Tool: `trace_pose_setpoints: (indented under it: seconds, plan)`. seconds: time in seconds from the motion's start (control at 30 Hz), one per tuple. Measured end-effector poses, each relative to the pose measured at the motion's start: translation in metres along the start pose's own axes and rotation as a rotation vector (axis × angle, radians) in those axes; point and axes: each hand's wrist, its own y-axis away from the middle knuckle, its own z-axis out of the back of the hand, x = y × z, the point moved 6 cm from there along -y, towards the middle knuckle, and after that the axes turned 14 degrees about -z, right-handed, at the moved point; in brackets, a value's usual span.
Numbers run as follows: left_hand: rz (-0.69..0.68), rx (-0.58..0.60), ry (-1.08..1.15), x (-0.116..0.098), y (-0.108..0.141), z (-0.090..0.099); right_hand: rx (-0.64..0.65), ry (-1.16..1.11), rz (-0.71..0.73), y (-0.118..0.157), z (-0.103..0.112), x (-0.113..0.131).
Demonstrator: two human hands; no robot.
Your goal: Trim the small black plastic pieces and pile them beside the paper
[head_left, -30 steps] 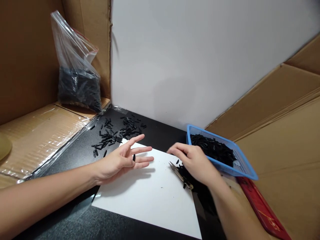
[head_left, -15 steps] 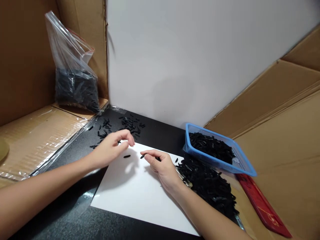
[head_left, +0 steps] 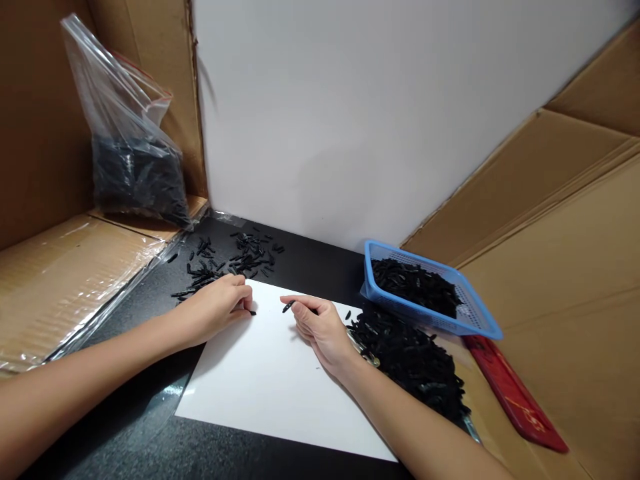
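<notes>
My left hand [head_left: 230, 305] is low over the left part of a white sheet of paper [head_left: 270, 373]. Its thumb and fingers close on a small, slender black piece [head_left: 253, 313], whose end pokes out past the fingertips. Held above the sheet, my right hand [head_left: 317, 325] pinches another small black piece [head_left: 288, 307] between thumb and index finger; its remaining fingers are curled in. Just right of this hand lies a large pile of the same black pieces [head_left: 415, 367], and one loose piece [head_left: 348, 315] rests at the sheet's edge.
Behind the pile stands a blue plastic basket [head_left: 430, 320] of black pieces. More pieces [head_left: 250, 252] lie scattered on the dark table beyond my left hand. A clear zip bag [head_left: 137, 167] of black contents leans against cardboard at left. A red flat object [head_left: 517, 393] lies far right.
My left hand has come down onto the black piece lying on the paper, its fingers closing. The right hand stays nearly in place with its piece. The whole view has shifted slightly.
</notes>
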Motion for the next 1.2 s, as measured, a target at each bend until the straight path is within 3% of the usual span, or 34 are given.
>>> trace_pose_setpoints:
  seconds: [0.17,0.3,0.43,0.63,0.83,1.07,1.2]
  plan:
    - [0.104,-0.148,0.352,-0.006,-0.002,0.003,0.017,-0.005,-0.001,-0.001,0.000,-0.001]
    - [0.235,-0.202,0.817,-0.014,-0.001,-0.010,0.034,-0.014,-0.006,0.000,0.000,-0.001]
    - [0.332,-0.224,1.040,-0.017,0.003,-0.025,0.040,-0.013,-0.009,0.000,0.000,-0.001]
    - [0.373,-0.234,1.124,-0.019,0.008,-0.030,0.053,-0.023,-0.012,0.000,-0.001,0.000]
    - [0.380,-0.239,1.123,-0.020,0.008,-0.029,0.161,-0.230,-0.042,0.001,-0.005,-0.001]
    - [0.329,-0.228,1.053,-0.021,0.007,-0.032,0.116,-0.099,-0.137,0.003,-0.018,-0.014]
    - [0.234,-0.153,0.893,-0.022,0.004,-0.028,0.057,-0.061,-0.143,0.002,-0.020,-0.016]
